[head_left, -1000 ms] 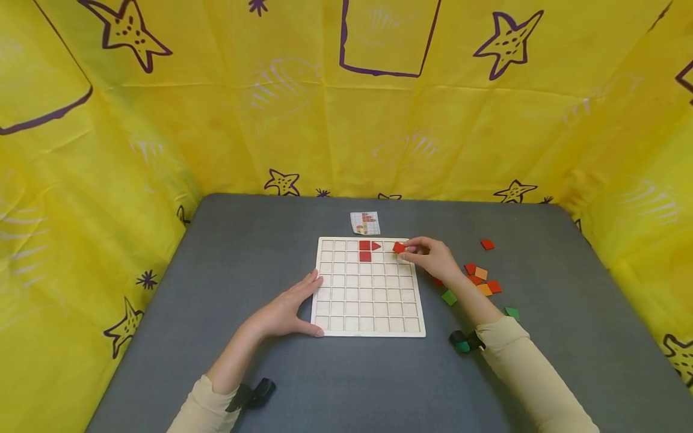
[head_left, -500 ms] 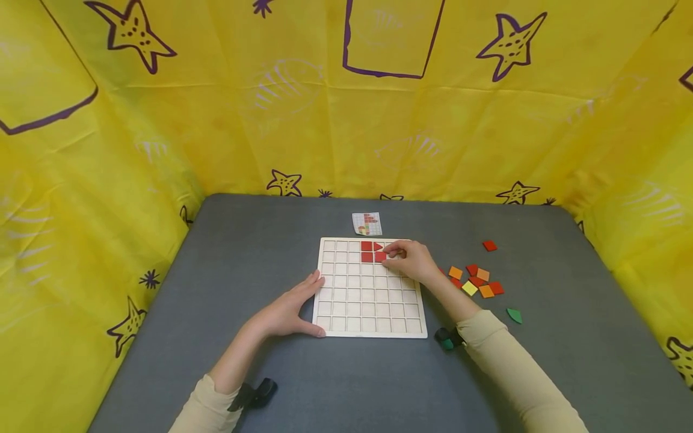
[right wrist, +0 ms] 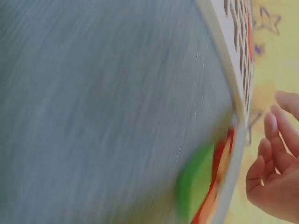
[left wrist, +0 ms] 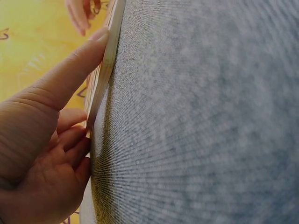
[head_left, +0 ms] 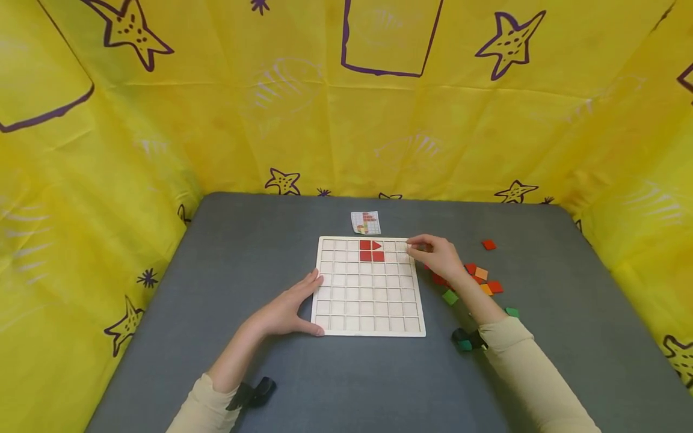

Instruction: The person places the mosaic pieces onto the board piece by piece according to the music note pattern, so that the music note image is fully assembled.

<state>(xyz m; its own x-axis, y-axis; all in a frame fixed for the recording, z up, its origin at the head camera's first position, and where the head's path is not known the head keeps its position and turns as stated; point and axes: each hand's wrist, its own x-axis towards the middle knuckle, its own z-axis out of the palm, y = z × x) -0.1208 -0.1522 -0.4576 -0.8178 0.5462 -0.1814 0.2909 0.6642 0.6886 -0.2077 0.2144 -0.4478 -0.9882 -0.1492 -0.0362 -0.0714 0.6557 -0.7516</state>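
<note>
A pale square grid board (head_left: 352,294) lies on the grey table. In its upper rows sit red square tiles (head_left: 365,256) and one red triangular tile (head_left: 376,246), grouped together. My left hand (head_left: 286,308) rests along the board's left side, thumb at the near corner and fingers spread higher up. In the left wrist view the thumb (left wrist: 70,77) touches the board's edge (left wrist: 110,53). Over the board's upper right corner is my right hand (head_left: 440,257), fingers loosely bent. No tile shows between its fingers in the right wrist view, where thumb and fingers stand apart.
A small printed card (head_left: 366,222) with a coloured grid pattern lies behind the board. Red and orange tiles (head_left: 481,273) are scattered to the right, partly under my right forearm. A green tile (head_left: 450,297) and a lone red tile (head_left: 489,245) lie there too. Yellow patterned cloth surrounds the table.
The right hand carried a red square tile leftward, set it in the cell below the triangle, let go and drew back to the right. The left hand has stayed in place.
</note>
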